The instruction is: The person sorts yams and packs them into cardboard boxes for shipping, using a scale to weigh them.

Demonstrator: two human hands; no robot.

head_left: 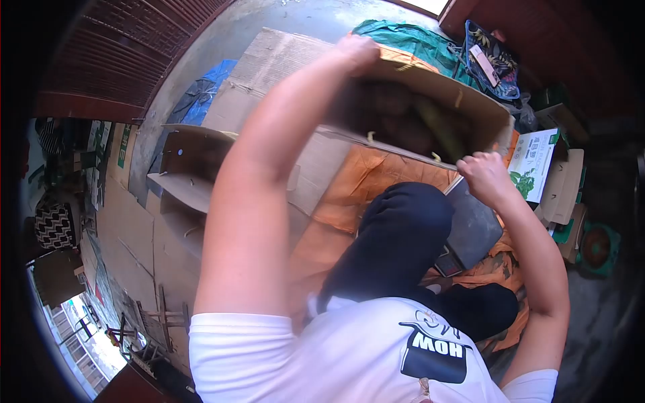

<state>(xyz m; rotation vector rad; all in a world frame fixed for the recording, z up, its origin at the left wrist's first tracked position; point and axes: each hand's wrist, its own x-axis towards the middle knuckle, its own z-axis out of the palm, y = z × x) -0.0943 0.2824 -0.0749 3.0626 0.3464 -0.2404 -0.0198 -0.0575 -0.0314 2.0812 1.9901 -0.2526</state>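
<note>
A brown cardboard box (480,101) is held up at a tilt in front of me, its open top towards me. My left hand (359,52) is closed on its far upper-left edge. My right hand (485,176) is closed at its near right corner. Inside lie dark, rounded lumps and a long greenish-brown piece (437,124), too dim to name. Bits of yellow tape or string stick out along the box's rims. Below my right hand is a grey platform scale (474,225) with a small display, beside my knee.
Orange sheeting (353,178) covers the floor under the box. Other open cardboard boxes (195,158) stand to the left. A white printed carton (534,164) and a green round-fronted object (598,248) are on the right. Green sheeting (403,37) and a patterned bag (490,64) lie behind.
</note>
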